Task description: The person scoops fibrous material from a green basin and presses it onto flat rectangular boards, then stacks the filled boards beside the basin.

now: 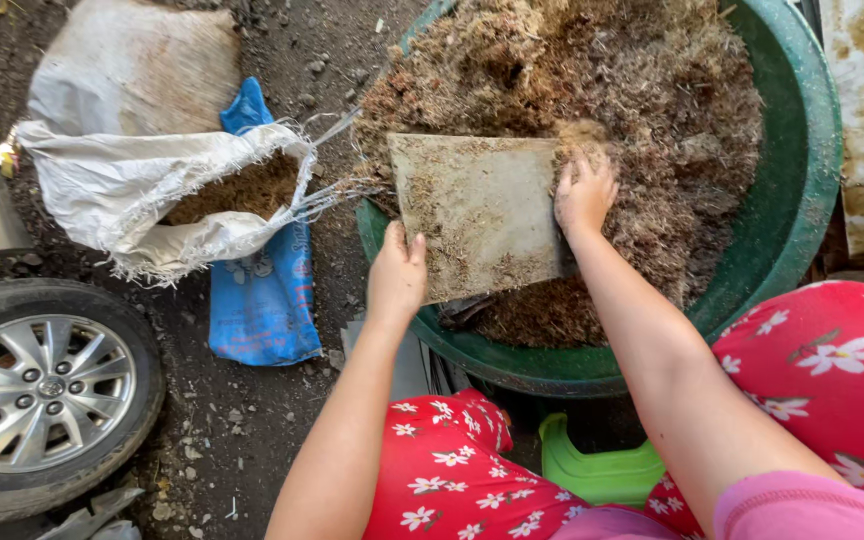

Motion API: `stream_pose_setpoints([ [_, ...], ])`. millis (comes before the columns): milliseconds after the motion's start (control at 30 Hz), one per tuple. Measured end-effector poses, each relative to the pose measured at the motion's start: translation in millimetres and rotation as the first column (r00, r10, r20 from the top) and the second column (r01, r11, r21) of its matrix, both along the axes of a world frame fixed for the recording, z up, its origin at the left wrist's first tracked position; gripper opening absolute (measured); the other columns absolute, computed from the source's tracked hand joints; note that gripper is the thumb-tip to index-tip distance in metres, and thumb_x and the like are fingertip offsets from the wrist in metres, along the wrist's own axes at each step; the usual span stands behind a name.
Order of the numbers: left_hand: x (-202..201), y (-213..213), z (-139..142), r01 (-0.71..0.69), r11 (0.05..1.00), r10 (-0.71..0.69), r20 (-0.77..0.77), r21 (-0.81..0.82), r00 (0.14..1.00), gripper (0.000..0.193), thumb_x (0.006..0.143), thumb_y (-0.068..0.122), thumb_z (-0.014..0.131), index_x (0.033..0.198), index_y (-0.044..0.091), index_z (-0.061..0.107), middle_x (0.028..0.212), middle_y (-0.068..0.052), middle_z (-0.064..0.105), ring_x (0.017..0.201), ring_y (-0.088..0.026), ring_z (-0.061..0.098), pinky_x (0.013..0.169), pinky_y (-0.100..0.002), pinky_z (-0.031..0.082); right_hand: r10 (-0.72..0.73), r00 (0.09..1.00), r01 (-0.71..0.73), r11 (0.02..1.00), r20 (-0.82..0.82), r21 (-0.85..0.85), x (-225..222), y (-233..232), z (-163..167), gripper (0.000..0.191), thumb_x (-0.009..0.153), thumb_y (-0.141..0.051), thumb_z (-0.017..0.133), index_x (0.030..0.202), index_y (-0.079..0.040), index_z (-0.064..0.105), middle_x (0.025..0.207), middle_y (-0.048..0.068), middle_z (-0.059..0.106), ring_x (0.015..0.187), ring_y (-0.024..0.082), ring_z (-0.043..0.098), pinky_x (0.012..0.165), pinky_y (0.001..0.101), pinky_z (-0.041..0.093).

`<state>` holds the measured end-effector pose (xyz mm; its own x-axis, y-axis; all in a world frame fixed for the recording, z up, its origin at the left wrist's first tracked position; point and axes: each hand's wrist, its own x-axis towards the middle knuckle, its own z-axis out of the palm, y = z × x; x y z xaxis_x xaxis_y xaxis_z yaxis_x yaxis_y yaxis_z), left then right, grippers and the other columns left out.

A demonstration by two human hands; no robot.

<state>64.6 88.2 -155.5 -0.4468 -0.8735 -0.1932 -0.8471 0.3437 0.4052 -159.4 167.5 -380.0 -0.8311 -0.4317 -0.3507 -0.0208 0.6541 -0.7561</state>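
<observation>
**A:** A green tub [802, 200] fills the upper right, heaped with dry brown fibre [652, 90]. Left of it lies a white sack [112, 190], mouth open, showing more of the same brown stuff; a blue bag [262, 300] lies under it on the dirt. A car wheel [42, 390] sits lower left.

**B:** And the hands?

**A:** Both are on a flat, dusty board [477, 215] resting tilted across the fibre, near the tub's left rim. The left hand [397, 275] curls over its lower left edge, thumb on top. The right hand [584, 195] presses on its right edge, fingers spread and half buried in fibre; whether it truly grips the edge, I cannot tell.

**B:** How does the board look?

**A:** Roughly square, thin, grey-tan, coated in dust and fine strands. Its far edge is sunk into the heap.

**B:** What could go wrong?

**A:** My judgement: the board leans towards the rim, so a jerk could tip fibre over the side onto the dirt. The left grip is only at one corner, and the dusty surface may let it slip. Loose dust could also rise towards the face.

**B:** Anything smaller?

**A:** A green stool [597, 465] shows between red flowered knees, below the tub.
</observation>
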Motion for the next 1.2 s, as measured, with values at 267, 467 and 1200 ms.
stream_pose_setpoints([
  [267, -13.3, -2.5, 10.7, 0.013, 0.994, -0.011, 0.017, -0.107, 1.0, 0.037, 0.108, 0.031, 0.041, 0.129, 0.001, 0.046, 0.095, -0.027, 0.07, 0.088, -0.049, 0.067, 0.074, -0.056, 0.051, 0.175, 0.956, -0.264, 0.865, -0.237, -0.428, 103.2, -36.9, 115.3, 0.043, 0.104, -0.033, 0.048, 0.144, -0.019, 0.059, 0.161, 0.016, 0.039, 0.148, 0.034, 0.029, 0.122, 0.0524, 0.017],
  [467, -13.6, 8.7, 15.5, 0.078, 0.988, -0.066, 0.094, -0.131, 0.993, 0.044, 0.106, 0.03, 0.044, 0.134, -0.003, 0.042, 0.084, -0.028, 0.069, 0.079, -0.048, 0.067, 0.067, -0.054, 0.052, 0.173, 0.956, -0.279, 0.79, -0.239, -0.546, 52.0, -75.1, 105.8, 0.039, 0.109, -0.035, 0.044, 0.14, -0.024, 0.063, 0.157, 0.014, 0.047, 0.148, 0.033, 0.035, 0.125, 0.0525, 0.024],
  [1200, -36.5, -8.0, 24.6, 0.0, 0.995, -0.007, -0.06, -0.103, 0.998, 0.064, 0.104, 0.057, 0.029, 0.118, 0.001, 0.056, 0.092, -0.027, 0.072, 0.091, -0.049, 0.067, 0.077, -0.056, 0.052, 0.194, 0.925, -0.375, 0.6, -0.327, -0.707, 64.8, -85.9, 155.9, 0.038, 0.101, -0.02, 0.061, 0.138, -0.011, 0.066, 0.14, 0.021, 0.056, 0.132, 0.039, 0.05, 0.116, 0.049, 0.038],
])
